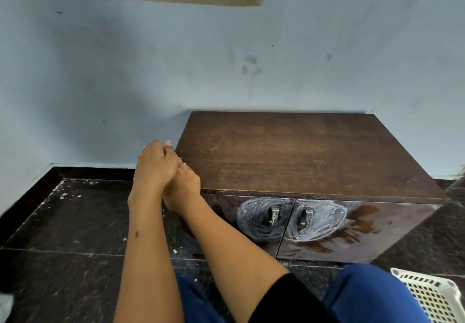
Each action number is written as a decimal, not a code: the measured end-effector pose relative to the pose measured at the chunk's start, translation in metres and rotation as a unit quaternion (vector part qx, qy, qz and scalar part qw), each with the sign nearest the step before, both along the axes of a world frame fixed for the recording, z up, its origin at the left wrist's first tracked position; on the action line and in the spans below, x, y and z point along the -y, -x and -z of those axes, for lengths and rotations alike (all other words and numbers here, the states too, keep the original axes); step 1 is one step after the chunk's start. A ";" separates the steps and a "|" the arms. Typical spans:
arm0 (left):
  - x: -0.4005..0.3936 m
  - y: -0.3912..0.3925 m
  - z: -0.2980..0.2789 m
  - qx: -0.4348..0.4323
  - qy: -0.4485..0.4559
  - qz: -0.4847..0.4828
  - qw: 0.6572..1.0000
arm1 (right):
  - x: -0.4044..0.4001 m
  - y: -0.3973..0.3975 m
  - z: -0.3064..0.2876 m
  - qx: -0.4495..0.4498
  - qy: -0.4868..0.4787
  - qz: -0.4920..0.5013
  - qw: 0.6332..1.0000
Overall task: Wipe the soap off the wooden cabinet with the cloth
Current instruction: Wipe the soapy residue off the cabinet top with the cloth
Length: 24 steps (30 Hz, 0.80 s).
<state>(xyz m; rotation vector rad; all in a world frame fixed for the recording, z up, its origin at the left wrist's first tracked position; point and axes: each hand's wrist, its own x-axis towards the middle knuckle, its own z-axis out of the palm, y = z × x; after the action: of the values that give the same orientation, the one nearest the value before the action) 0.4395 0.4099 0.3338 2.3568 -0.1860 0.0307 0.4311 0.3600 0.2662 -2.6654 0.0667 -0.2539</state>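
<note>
A dark wooden cabinet (302, 151) stands on the floor against the wall. White soap swirls cover its two front doors, one around the left handle (259, 219) and one around the right handle (322, 222). My left hand (156, 166) and my right hand (185, 186) are pressed together just off the cabinet's top left corner, left over right, fingers stretched out. Small white flecks sit on the fingers. Nothing shows between the palms. No cloth is in view.
A wet patch (364, 222) spreads over the right door. The floor (63, 222) is dark speckled tile with white flecks. A pale stained wall (125, 71) rises behind. A white plastic basket (432, 295) sits at the bottom right, beside my blue-clad knees.
</note>
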 end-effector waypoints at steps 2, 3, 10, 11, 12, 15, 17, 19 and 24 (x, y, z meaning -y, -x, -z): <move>0.007 0.000 0.002 -0.003 -0.002 0.013 1.000 | 0.013 -0.002 -0.002 0.003 0.029 0.019 0.999; 0.011 0.000 0.003 -0.006 -0.004 0.021 1.000 | 0.022 -0.002 -0.003 0.010 0.042 0.039 0.998; 0.037 0.009 0.005 -0.039 -0.024 0.064 0.997 | 0.175 0.048 -0.005 0.002 0.104 0.303 0.947; 0.042 0.011 0.006 -0.042 -0.031 0.071 0.996 | 0.199 0.061 -0.003 -0.007 0.101 0.343 0.934; 0.048 0.013 0.007 -0.047 -0.039 0.080 0.995 | 0.220 0.073 -0.001 -0.013 0.093 0.381 0.920; 0.067 0.017 0.016 -0.059 -0.058 0.121 0.989 | 0.275 0.113 0.002 -0.037 0.075 0.472 0.878; 0.076 0.018 0.020 -0.065 -0.061 0.134 0.987 | 0.309 0.135 0.000 -0.048 0.057 0.525 0.848; 0.078 0.016 0.020 -0.065 -0.057 0.132 0.988 | 0.333 0.149 -0.003 -0.051 0.039 0.568 0.820; 0.070 0.009 0.017 -0.041 -0.065 0.125 0.989 | 0.345 0.121 -0.005 -0.038 -0.001 0.607 0.794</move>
<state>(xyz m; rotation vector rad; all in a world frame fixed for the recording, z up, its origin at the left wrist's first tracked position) 0.4300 0.3398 0.3170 2.4410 -0.4533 -0.2045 0.3099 0.0152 0.2716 -2.2050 1.7928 -0.5121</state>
